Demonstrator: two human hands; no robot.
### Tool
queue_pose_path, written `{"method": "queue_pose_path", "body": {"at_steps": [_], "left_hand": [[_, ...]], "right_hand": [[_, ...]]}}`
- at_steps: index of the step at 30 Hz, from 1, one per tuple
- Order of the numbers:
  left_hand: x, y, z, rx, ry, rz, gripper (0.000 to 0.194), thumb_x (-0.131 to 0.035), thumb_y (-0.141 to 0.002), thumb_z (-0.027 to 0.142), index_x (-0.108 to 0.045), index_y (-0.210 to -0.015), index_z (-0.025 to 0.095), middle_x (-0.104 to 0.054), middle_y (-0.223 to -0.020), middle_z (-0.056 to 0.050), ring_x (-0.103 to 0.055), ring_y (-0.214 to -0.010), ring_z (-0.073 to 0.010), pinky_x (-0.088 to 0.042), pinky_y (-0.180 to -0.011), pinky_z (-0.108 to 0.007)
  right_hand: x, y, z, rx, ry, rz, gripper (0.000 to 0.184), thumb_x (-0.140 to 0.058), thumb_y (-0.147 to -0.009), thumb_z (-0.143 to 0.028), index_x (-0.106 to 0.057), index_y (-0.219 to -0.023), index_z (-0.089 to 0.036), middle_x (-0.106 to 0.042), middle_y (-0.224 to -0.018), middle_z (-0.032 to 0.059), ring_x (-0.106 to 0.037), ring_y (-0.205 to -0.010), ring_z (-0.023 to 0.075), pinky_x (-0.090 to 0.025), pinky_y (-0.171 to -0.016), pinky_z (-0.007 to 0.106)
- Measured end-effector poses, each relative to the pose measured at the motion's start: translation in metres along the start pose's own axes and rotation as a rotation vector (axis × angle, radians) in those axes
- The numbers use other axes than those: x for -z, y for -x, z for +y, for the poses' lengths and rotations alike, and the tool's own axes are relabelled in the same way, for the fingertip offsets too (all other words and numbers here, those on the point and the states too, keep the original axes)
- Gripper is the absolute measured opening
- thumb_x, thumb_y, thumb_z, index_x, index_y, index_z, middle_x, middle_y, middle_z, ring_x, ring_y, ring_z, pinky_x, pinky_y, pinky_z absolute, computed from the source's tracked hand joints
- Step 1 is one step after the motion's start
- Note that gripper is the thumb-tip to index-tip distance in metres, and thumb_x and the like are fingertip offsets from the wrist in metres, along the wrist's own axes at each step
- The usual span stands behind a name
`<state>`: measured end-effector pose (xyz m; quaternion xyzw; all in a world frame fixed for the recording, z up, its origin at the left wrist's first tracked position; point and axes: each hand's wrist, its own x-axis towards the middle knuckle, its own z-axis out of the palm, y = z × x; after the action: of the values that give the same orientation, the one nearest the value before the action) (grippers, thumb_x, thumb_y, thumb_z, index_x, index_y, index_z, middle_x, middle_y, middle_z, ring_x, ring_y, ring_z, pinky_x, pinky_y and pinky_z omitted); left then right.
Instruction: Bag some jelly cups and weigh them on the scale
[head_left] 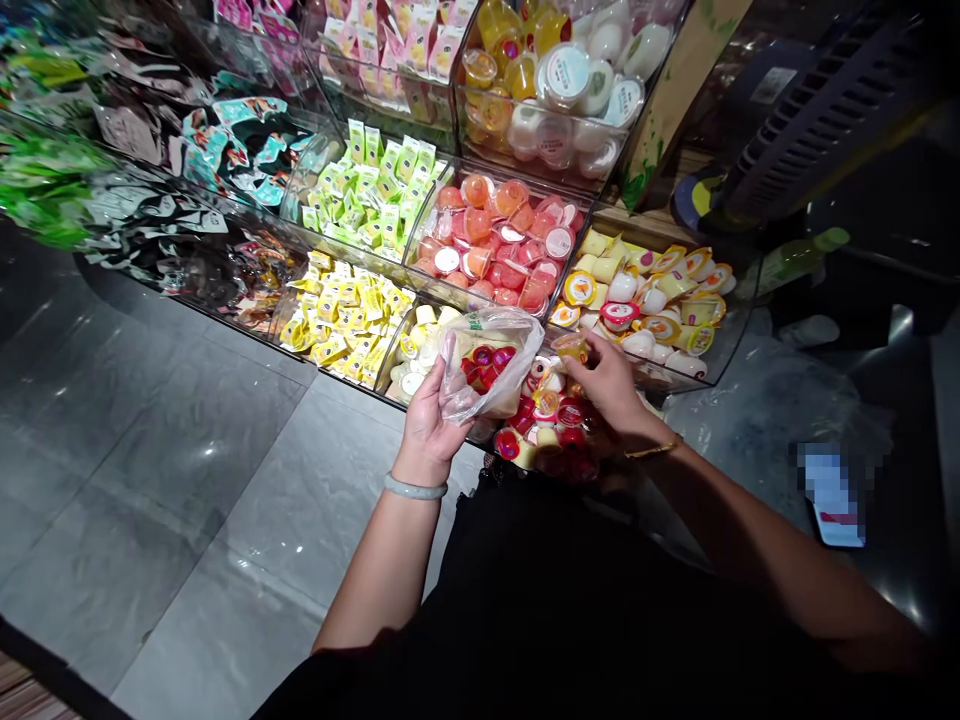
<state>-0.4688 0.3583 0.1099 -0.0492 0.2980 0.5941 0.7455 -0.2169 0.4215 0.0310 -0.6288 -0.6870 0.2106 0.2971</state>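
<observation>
Yellow-wrapped sweets (349, 315) are seen to the left of the left fingers. By the left hand (431, 425), a clear plastic bag (456, 388) is held at its side, the fingers partly hidden behind it; red jelly cups (487, 368) are contained within. The film is judged light, limp and slippery, best gripped at a gathered rim. By the right hand (611, 388), an amber jelly cup (570, 346) is pinched between nearly closed fingertips beside the bag; a soft, squeezable body is expected, best held by the firmer rim. Assorted jelly cups (547, 403) are displayed just nearer the body than the right fingers.
</observation>
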Motion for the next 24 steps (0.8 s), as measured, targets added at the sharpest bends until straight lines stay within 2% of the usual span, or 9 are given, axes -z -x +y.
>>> {"method": "queue_pose_path", "body": {"at_steps": [3,7,11,14,17,19,21,24], "left_hand": [[-0.002,0.001,-0.001,0.015,-0.007,0.005,0.032,-0.037,-0.105,0.029,-0.063,-0.122,0.026,-0.034,-0.048,0.009,-0.037,-0.035,-0.0076,-0.033,-0.038,-0.017],[-0.002,0.001,-0.002,0.012,-0.023,0.011,0.031,-0.038,-0.104,0.029,-0.063,-0.124,0.025,-0.037,-0.048,0.008,-0.037,-0.035,-0.0076,-0.035,-0.038,-0.017],[0.001,0.001,-0.002,0.001,-0.023,0.010,0.030,-0.044,-0.103,0.028,-0.062,-0.126,0.024,-0.041,-0.050,0.008,-0.038,-0.037,-0.0067,-0.036,-0.039,-0.016],[0.001,0.001,-0.001,-0.008,-0.017,0.023,0.027,-0.049,-0.101,0.028,-0.064,-0.123,0.025,-0.035,-0.049,0.009,-0.035,-0.036,-0.0061,-0.036,-0.040,-0.016],[0.000,0.002,0.001,-0.014,-0.009,0.021,0.023,-0.051,-0.100,0.027,-0.066,-0.117,0.024,-0.032,-0.048,0.010,-0.033,-0.035,-0.0055,-0.035,-0.040,-0.015],[0.002,0.002,0.001,-0.017,-0.008,0.015,0.023,-0.048,-0.101,0.028,-0.067,-0.113,0.023,-0.033,-0.049,0.009,-0.032,-0.035,-0.0056,-0.034,-0.040,-0.016],[0.005,0.001,0.001,-0.017,-0.014,0.005,0.025,-0.044,-0.103,0.028,-0.067,-0.111,0.022,-0.033,-0.049,0.009,-0.032,-0.035,-0.0060,-0.034,-0.040,-0.017],[0.009,0.000,0.001,-0.013,-0.025,-0.002,0.025,-0.045,-0.102,0.029,-0.068,-0.110,0.023,-0.031,-0.048,0.009,-0.032,-0.035,-0.0063,-0.035,-0.041,-0.017]], "right_hand": [[0.020,-0.002,-0.034,0.109,-0.103,0.089,0.056,-0.067,-0.085,-0.038,-0.057,-0.137,-0.018,-0.063,-0.127,0.0133,-0.057,-0.117,0.0303,-0.045,-0.104,0.048],[0.015,-0.008,-0.083,0.337,-0.107,-0.026,0.057,-0.070,-0.085,-0.035,-0.056,-0.139,-0.022,-0.062,-0.128,0.0106,-0.053,-0.123,0.0291,-0.042,-0.109,0.048],[0.005,-0.015,-0.103,0.519,-0.182,-0.120,0.044,-0.067,-0.089,-0.034,-0.061,-0.132,-0.025,-0.064,-0.131,0.0063,-0.050,-0.129,0.0276,-0.040,-0.110,0.050],[0.012,-0.013,-0.091,0.493,-0.198,-0.047,0.023,-0.063,-0.093,-0.033,-0.070,-0.114,-0.026,-0.071,-0.116,0.0045,-0.058,-0.117,0.0258,-0.044,-0.103,0.048],[0.022,-0.002,-0.057,0.371,-0.075,-0.006,0.015,-0.061,-0.094,-0.029,-0.074,-0.098,-0.023,-0.074,-0.097,0.0055,-0.061,-0.098,0.0247,-0.046,-0.092,0.042],[0.023,0.011,-0.031,0.337,0.096,-0.116,0.015,-0.062,-0.093,-0.029,-0.075,-0.095,-0.022,-0.073,-0.095,0.0065,-0.059,-0.096,0.0257,-0.043,-0.089,0.040],[0.018,0.023,-0.010,0.356,0.277,-0.289,0.016,-0.062,-0.093,-0.028,-0.077,-0.096,-0.023,-0.073,-0.096,0.0076,-0.056,-0.098,0.0269,-0.039,-0.087,0.039],[0.001,0.035,0.003,0.445,0.478,-0.490,0.021,-0.061,-0.094,-0.025,-0.077,-0.106,-0.025,-0.072,-0.100,0.0088,-0.052,-0.100,0.0277,-0.033,-0.085,0.039]]}}
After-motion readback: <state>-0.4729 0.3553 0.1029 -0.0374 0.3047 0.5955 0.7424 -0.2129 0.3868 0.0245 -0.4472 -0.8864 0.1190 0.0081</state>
